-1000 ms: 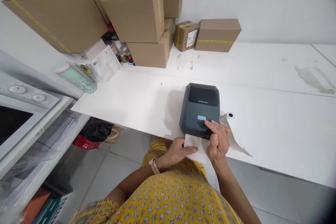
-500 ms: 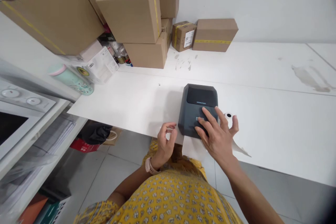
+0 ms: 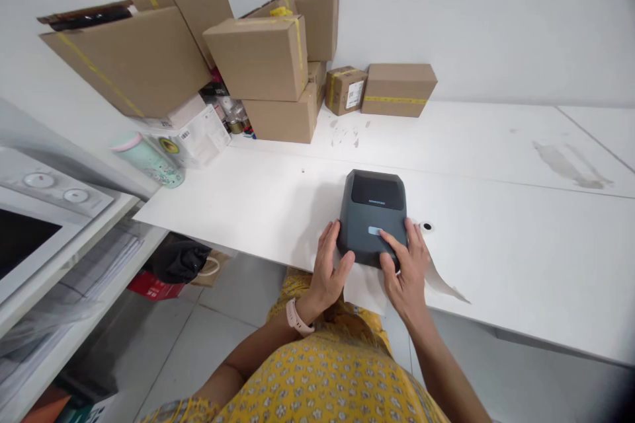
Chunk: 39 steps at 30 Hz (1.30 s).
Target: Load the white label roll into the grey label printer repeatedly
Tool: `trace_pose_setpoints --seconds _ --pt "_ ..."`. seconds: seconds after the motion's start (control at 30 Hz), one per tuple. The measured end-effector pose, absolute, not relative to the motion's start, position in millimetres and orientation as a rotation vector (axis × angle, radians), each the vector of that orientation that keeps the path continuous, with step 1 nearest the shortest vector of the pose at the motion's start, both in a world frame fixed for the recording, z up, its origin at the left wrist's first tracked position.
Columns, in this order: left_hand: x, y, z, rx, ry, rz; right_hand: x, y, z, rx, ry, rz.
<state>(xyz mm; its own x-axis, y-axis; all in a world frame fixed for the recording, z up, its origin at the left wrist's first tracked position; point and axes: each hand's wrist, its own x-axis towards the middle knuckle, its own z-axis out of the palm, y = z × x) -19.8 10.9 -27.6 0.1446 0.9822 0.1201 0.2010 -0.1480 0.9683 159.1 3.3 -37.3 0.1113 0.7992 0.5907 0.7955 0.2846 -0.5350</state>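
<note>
A dark blue-grey label printer (image 3: 370, 244) sits at the table's front edge, with a pale button (image 3: 375, 230) on its lid. My left hand (image 3: 330, 268) holds the printer's left front corner, fingers along the side and thumb at the front. With its index finger on the right end of the button, my right hand (image 3: 407, 264) grips the right front corner. From under the printer's front a white paper strip (image 3: 364, 287) hangs over the table edge. Just right of the printer lies a white paper roll (image 3: 426, 227), partly behind my right hand, its loose end (image 3: 446, 285) trailing toward the edge.
Cardboard boxes (image 3: 255, 59) are stacked at the back left, and two smaller boxes (image 3: 397, 89) stand against the wall. A mint-green bottle (image 3: 151, 160) leans near a white box (image 3: 201, 135). On the left shelf is a white appliance with knobs (image 3: 40, 180).
My left hand has moved up and right onto the printer's corner. My right hand has shifted from spread over the lid to the right corner, its index finger on the button. The view has tilted up.
</note>
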Motion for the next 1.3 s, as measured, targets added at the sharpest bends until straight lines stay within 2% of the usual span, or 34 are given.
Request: trace_pose_setpoints --seconds 0.13,0.27,0.47,0.6,0.8,0.93,1.03,1.17,1.23,1.3 --pt "-21.7 9.1 -26.9 1.492 1.146 1.117 151.6 -11.8 -45.6 -1.459 -1.494 0.286" --pt "-22.3 14.1 -19.6 1.434 1.076 1.166 156.4 -12.5 -29.0 -1.426 -1.485 0.328" --pt "-16.9 65.5 12.8 1.376 0.835 1.392 178.3 37.1 30.3 -1.26 -1.59 0.165" --pt "-15.0 100.2 10.2 1.33 0.996 1.4 185.4 98.0 71.5 -1.192 -1.603 0.016" --pt "-16.5 102.5 -29.3 1.346 1.197 1.148 202.0 180.5 102.0 -1.319 -1.587 -0.021" --pt "-14.7 101.1 -32.3 1.427 1.249 1.091 220.6 214.1 102.7 -1.411 -1.642 0.073" --pt "-13.1 110.8 -20.8 1.576 1.429 0.976 224.0 207.1 96.6 -1.412 -1.672 -0.01" --pt "-12.2 132.7 -0.2 1.908 1.603 0.527 208.8 163.9 75.4 -1.293 -1.581 -0.305" --pt "-11.7 142.2 7.3 2.029 1.597 0.33 201.4 145.5 60.1 -1.263 -1.688 -0.27" --pt "-11.2 148.3 11.4 2.102 1.582 0.239 199.4 137.0 45.0 -1.275 -1.938 -0.086"
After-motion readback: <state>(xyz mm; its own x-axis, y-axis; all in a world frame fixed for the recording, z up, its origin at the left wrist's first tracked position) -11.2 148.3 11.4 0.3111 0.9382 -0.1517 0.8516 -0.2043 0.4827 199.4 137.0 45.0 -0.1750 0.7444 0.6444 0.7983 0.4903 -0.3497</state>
